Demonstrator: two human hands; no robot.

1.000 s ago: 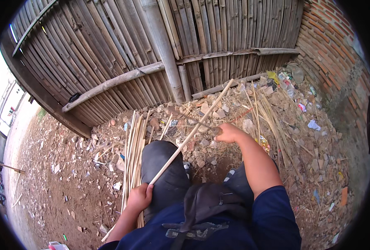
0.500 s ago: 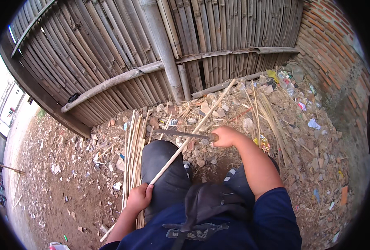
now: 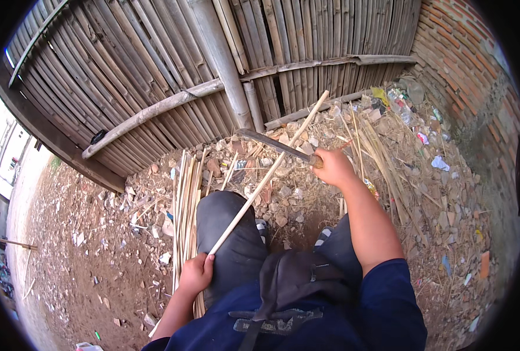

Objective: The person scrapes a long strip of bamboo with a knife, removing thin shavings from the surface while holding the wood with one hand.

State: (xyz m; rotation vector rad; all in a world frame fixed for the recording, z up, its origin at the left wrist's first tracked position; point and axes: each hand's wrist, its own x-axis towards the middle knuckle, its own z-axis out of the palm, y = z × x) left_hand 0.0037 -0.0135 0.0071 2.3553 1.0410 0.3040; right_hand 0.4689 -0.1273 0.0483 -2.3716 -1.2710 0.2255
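My left hand (image 3: 196, 274) is closed around the near end of a long pale bamboo strip (image 3: 243, 212). The strip slants up and away to the right across my left thigh, its far end in front of the bamboo fence. In my right hand (image 3: 333, 168) is the wooden handle of a machete (image 3: 277, 145), fingers wrapped round it. The dark blade points left and crosses the strip along its far half; whether it touches the strip I cannot tell. Beside my left leg lies a bundle of split bamboo strips (image 3: 185, 216), partly hidden by my left forearm.
A bamboo fence (image 3: 154, 76) stands ahead, with a brick wall (image 3: 464, 70) at the right. Stones, straw and litter cover the ground (image 3: 113, 257). More flat strips (image 3: 383, 164) lie right of my right hand. A plastic bottle (image 3: 401, 111) lies near the fence corner.
My right hand has moved the machete away from me and slightly right, farther up along the strip. The strip's far end has risen a little. My left hand keeps its hold.
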